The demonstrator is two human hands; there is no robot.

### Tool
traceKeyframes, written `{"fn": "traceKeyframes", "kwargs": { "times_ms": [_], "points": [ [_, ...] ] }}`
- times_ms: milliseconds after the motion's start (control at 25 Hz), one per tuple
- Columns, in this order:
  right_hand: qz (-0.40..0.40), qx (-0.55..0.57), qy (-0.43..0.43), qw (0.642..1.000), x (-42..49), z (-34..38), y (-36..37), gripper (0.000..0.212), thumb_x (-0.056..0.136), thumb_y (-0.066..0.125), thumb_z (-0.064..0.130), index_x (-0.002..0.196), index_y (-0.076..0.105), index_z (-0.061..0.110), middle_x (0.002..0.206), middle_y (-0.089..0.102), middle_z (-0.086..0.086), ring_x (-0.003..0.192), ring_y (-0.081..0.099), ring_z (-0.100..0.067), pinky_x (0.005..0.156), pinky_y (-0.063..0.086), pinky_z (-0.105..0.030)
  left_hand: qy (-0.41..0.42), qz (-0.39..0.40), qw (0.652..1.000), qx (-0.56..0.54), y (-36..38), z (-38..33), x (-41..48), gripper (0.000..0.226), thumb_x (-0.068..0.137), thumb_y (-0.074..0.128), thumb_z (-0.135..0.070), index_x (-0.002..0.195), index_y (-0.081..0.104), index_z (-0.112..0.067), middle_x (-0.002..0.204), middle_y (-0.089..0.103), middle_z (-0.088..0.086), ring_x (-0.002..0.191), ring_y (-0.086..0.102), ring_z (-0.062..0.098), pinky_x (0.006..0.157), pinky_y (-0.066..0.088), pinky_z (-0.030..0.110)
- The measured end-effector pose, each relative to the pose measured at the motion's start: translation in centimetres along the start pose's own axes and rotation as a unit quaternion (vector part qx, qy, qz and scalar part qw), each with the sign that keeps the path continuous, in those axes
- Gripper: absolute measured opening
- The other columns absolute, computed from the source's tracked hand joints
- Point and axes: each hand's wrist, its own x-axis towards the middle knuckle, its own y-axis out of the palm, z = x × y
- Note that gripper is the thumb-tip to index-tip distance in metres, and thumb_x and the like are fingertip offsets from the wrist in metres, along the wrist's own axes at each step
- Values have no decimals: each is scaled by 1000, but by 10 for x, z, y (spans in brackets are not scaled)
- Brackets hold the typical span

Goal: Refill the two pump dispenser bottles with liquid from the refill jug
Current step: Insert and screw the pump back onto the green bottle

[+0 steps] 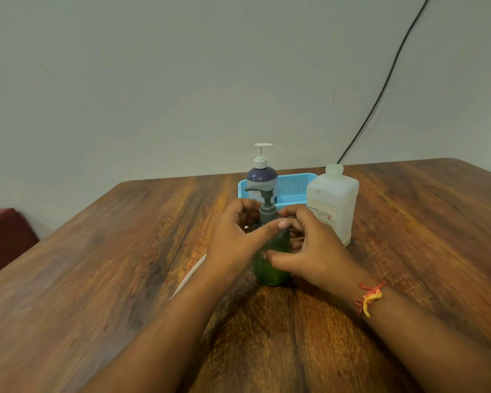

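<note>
At the far left edge a dark red seat [3, 239] sits beside the wooden bench [111, 251]. A thin white strip [190, 272] lies on the bench and is partly hidden under the left forearm; what it is cannot be told.

The left hand [236, 236] grips the shoulder of the green pump bottle [271, 265]. Its fingers curl round the far side and its thumb lies across the front. The bottle stands upright on the bench, near the middle, with its grey pump head [262, 199] seated on the neck.

Just behind it, the purple pump bottle [261, 177] stands in the left end of a blue basket [292, 185] with its white pump fitted.

The right hand [309, 245] also holds the green bottle. Its thumb presses on the body and its fingers wrap the far side, up towards the grey collar.

To the right, the refill jug [333, 202] stands upright on the bench, close to that hand, with its mouth uncapped. A thread band [369, 296] circles the right wrist, and a black cable [386, 80] runs down the wall behind.

The open jug suggests that pouring is about to begin or is already partly done. The two-handed hold at the collar looks like a twist of the pump, but whether it is going off or back on cannot be judged. The liquid level in either bottle cannot be read, so how many are filled is unclear.
</note>
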Motion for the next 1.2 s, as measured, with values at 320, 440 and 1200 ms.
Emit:
{"fn": "traceKeyframes", "kwargs": {
  "times_ms": [320,440,1200],
  "points": [
    [5,14,-3,1000,5,-5,0,71,68,89,41,125,47,38,124,64,17,110,65,-6,91,58,-28,26,45,998,26,-8,0,4,21,96,65,-18,115,71,-13,110,76,4,106,72,19,90,60,38],
    [13,9,-4,1000,3,-3,-1,74,72,87,41,132,44,35,128,60,17,111,62,-4,92,56,-24,17,54,998,15,-8,-1,4,21,97,61,-19,116,71,-16,112,76,1,109,72,15,90,60,33],
    [-468,-210,-137,847,6,-9,-36,78,69,80,60,122,55,9,124,46,-11,113,44,-26,92,42,-39,26,-175,984,33,50,-43,120,14,88,76,-34,97,73,-24,91,74,-7,89,70,11,83,59,36]
  ]
}}
